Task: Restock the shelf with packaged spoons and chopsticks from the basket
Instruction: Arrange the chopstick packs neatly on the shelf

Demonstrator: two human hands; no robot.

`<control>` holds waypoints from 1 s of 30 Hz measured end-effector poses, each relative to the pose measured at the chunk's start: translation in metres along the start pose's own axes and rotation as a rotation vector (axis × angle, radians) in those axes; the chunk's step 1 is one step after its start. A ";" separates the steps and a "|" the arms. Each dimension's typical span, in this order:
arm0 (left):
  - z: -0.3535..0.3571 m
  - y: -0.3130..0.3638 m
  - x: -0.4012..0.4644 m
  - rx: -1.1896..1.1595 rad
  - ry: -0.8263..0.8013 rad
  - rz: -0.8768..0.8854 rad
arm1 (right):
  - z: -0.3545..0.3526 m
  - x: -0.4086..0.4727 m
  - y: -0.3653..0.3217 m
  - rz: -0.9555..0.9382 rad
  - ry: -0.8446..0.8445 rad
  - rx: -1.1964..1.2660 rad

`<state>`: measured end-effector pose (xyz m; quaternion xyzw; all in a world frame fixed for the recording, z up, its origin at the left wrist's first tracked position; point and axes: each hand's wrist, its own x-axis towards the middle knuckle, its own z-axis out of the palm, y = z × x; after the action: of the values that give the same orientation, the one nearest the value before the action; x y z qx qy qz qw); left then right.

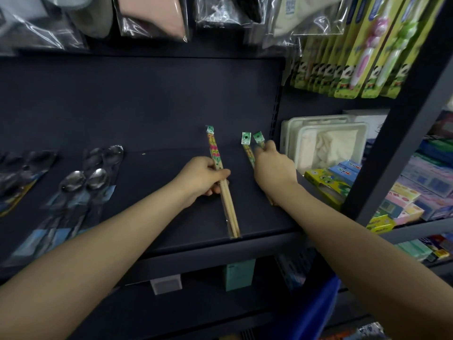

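I see both my bare forearms reaching forward, side by side. My left hand has its fingers curled in a grip, thumb on top. My right hand lies knuckles up, its fingertips pinching.

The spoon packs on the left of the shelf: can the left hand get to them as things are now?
Probably not at once. The shelf between the left hand and the spoon packs is bare, but that hand grips a chopstick pack, so it would have to set this down first.

Matt dark shelf; wooden chopsticks in glossy plastic; shiny metal spoons.
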<state>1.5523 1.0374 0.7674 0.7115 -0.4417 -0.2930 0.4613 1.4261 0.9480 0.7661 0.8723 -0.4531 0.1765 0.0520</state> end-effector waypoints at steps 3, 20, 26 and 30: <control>-0.002 -0.001 0.003 -0.052 0.009 -0.043 | -0.012 -0.023 -0.009 -0.174 0.219 0.407; 0.008 -0.010 0.024 0.650 -0.231 0.272 | -0.002 -0.043 -0.022 -0.158 -0.117 0.009; 0.011 -0.010 0.038 0.761 -0.377 0.229 | -0.001 -0.033 0.034 -0.036 -0.091 0.096; 0.018 -0.005 0.038 0.820 -0.399 0.227 | 0.009 -0.027 0.051 0.003 -0.285 0.197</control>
<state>1.5561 0.9968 0.7551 0.7119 -0.6762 -0.1731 0.0773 1.3727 0.9372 0.7446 0.8885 -0.4379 0.0947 -0.0990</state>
